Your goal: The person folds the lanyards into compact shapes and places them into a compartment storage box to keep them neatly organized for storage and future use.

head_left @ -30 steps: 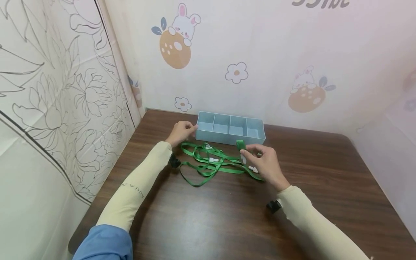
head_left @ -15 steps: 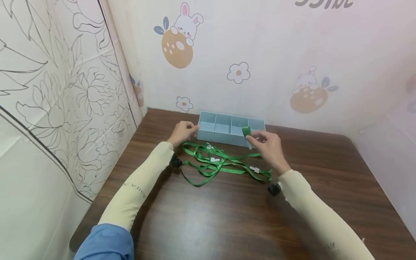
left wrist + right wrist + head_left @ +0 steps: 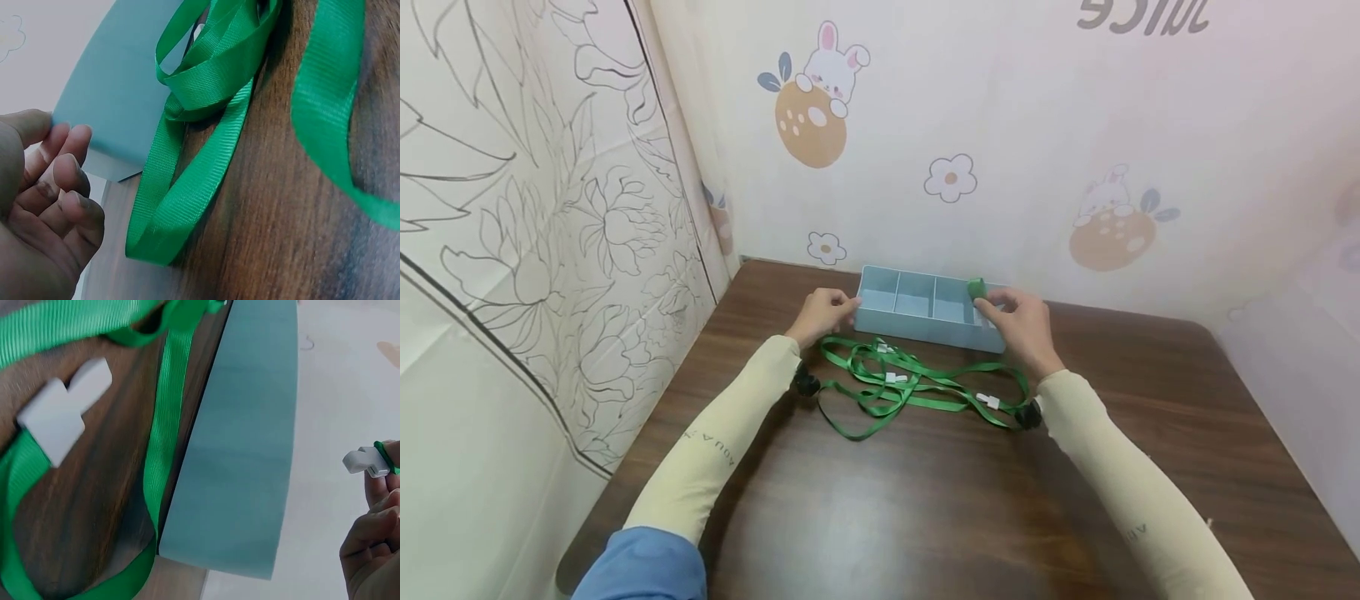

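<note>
A light blue box (image 3: 917, 325) with several compartments in a row stands near the wall. At its left end, my left hand (image 3: 822, 315) pinches the box's edge; the left wrist view has thumb and fingertips at that corner, the other fingers curled. My right hand (image 3: 1026, 327) holds a rolled green lanyard (image 3: 976, 288) over the box's right end. Its white plastic clip (image 3: 365, 461) sticks out from the fingers in the right wrist view. In front of the box, loose green lanyards (image 3: 206, 84) lie tangled, with white clips (image 3: 59, 415) on them.
The brown wooden table (image 3: 865, 517) extends toward the person and to both sides. Behind the box rises a pale wall (image 3: 1022, 100) with rabbit and flower prints. A white sheet (image 3: 535, 250) with line-drawn flowers hangs on the left.
My right hand has lifted the rolled lanyard away from the tangle and carried it back and right, over the box. The left hand has stayed at the box's left end.
</note>
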`<state>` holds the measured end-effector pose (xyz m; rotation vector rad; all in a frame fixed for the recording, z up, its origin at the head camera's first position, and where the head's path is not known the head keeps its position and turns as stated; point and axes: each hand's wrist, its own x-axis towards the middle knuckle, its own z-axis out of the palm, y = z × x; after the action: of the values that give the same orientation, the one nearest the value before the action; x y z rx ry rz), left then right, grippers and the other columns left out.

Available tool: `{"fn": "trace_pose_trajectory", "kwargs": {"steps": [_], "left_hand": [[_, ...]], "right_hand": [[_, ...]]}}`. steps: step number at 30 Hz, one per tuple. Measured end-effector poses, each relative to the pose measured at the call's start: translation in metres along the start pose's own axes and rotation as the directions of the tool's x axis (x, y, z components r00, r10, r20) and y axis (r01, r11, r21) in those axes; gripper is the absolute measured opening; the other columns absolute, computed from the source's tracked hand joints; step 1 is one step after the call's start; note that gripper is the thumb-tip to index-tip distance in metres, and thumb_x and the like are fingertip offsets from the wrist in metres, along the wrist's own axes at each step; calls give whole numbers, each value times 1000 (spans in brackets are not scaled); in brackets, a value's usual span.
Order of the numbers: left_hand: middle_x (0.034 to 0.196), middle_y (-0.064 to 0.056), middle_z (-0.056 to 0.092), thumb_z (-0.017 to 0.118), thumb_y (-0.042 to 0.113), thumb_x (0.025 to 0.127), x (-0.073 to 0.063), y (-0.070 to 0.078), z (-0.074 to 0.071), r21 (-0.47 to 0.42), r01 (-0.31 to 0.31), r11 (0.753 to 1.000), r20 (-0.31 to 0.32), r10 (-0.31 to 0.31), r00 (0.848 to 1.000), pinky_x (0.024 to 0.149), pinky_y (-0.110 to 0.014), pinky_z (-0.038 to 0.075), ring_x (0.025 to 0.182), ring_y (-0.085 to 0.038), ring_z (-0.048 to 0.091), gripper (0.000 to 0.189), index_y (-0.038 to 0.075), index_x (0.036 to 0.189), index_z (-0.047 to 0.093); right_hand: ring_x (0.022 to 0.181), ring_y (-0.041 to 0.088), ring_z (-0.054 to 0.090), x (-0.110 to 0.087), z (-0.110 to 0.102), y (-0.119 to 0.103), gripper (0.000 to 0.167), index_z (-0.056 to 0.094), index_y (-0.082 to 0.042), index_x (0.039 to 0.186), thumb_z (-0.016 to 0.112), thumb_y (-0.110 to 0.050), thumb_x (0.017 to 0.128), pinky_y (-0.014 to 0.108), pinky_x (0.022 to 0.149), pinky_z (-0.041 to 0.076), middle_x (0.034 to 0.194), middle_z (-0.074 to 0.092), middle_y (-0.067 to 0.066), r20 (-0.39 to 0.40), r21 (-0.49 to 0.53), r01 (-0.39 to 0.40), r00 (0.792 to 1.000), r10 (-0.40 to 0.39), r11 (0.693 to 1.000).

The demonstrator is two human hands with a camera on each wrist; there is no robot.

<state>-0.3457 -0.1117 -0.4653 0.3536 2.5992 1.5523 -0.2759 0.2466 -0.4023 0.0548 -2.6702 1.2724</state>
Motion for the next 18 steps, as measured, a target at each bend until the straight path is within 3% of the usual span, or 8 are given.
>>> {"fn": "trace_pose_trajectory", "kwargs": {"steps": [3,8,14,18], "left_hand": [[80,-6,73,65,43,102,1,0,1,-7,3,1000,-3,-3,1000,56,-32,44,56,-20,52,40,7,87,72],[81,-8,73,64,40,103,0,-1,0,-12,11,1000,-5,-11,1000,56,-31,44,56,-20,52,39,5,89,73],[82,-8,73,65,39,103,-1,1,-1,-20,12,1000,-4,-12,1000,57,-31,46,57,-19,53,39,3,91,73],[83,-8,73,64,41,103,0,1,-1,-25,17,1000,9,-16,1000,57,-30,46,58,-19,53,40,4,92,73]], "right_hand": [[100,26,58,6,-1,6,50,72,-10,122,68,-53,96,40,76,49,125,67,8,1,-4,-27,1000,27,1000],[101,30,61,20,0,16,47,73,-5,120,68,-46,99,41,76,51,131,66,13,-19,-37,0,1000,0,999],[123,37,57,33,-1,30,44,71,1,121,68,-38,101,54,97,48,134,64,20,-27,-70,-7,1000,5,998],[127,39,55,39,-1,36,41,70,2,120,68,-35,101,57,101,45,131,65,22,-24,-87,-30,999,28,996]]}}
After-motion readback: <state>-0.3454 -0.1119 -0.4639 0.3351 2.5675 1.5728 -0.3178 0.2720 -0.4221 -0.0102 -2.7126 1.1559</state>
